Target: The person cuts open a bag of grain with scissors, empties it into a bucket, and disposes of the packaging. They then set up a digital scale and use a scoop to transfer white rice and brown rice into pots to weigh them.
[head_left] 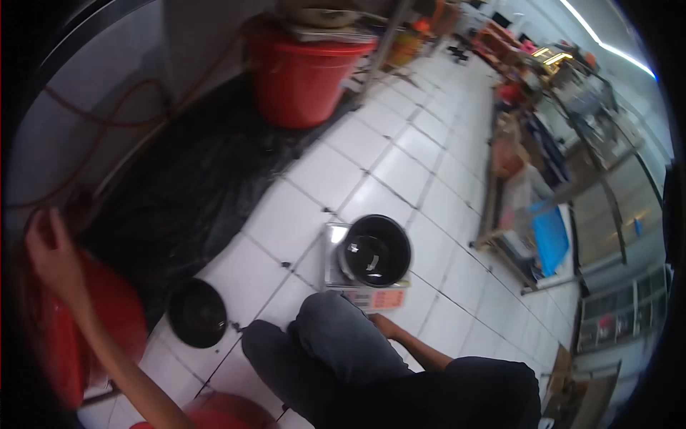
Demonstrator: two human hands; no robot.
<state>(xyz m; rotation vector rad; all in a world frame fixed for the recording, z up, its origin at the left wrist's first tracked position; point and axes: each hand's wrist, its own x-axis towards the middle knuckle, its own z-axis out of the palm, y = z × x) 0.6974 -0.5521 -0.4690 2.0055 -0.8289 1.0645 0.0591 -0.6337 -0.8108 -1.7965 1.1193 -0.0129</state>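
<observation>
My left hand (53, 254) is raised at the far left over a red bucket (118, 314). Its fingers look apart, with a dark gap between them and nothing I can make out inside. Beside my knee, my right hand (384, 325) is close to the front panel of a weighing scale (386, 298); its fingers are too small and partly hidden to read. A black pot (376, 250) rests on the scale's metal plate, with a shiny dark inside. On the tiles between my knees and the red bucket stands a second black container (196, 312).
A large red tub (304, 82) with things on top stands on black plastic sheeting (189, 164) by the wall. Another red container (232, 412) is at the bottom edge. Cluttered shelves and a blue item (549, 239) line the right side of the white tiled floor (350, 168).
</observation>
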